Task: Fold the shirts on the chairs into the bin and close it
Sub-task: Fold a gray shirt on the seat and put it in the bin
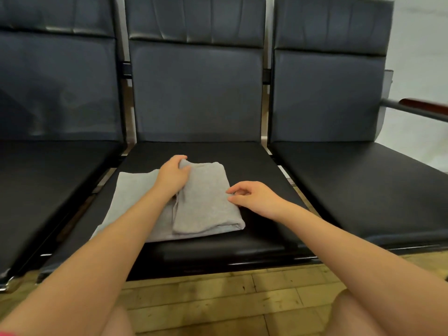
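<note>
Bare forearms reach from the lower edge toward a plain grey shirt [203, 204], part-folded on the seat of the middle chair [254, 161], its long axis running away from the camera. Left hand [172, 175] grips the fold's far left corner; right hand [254, 197], fingers loosely curled, touches its right edge, holding nothing.

Wood plank floor [218, 301], white wall [421, 44] behind, rt.

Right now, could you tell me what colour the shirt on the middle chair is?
Plain light grey shirt, seen in the head view.
</note>
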